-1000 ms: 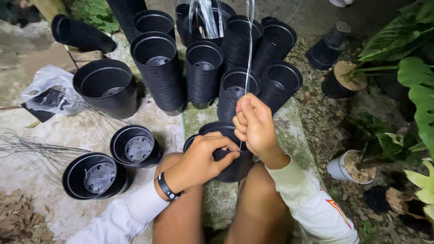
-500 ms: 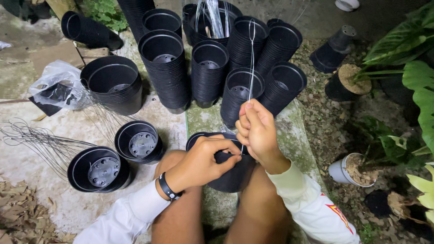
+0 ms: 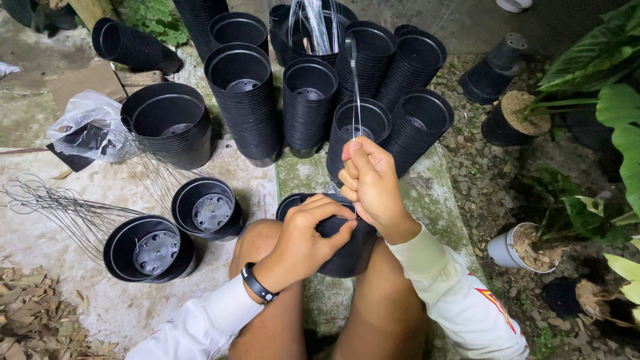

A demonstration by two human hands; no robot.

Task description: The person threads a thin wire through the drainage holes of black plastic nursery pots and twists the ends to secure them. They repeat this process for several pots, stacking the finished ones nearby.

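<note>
Left hand (image 3: pixel 308 235) is clamped over the rim of a black plastic pot (image 3: pixel 347 250) wedged between the knees, so it can't roll. Right hand (image 3: pixel 373 183) is closed, pinching a thin wire (image 3: pixel 354 87) upright just above that rim. Stacks of black pots (image 3: pixel 307 100) stand in front, loose wire bundle (image 3: pixel 60 207) lies left.
</note>
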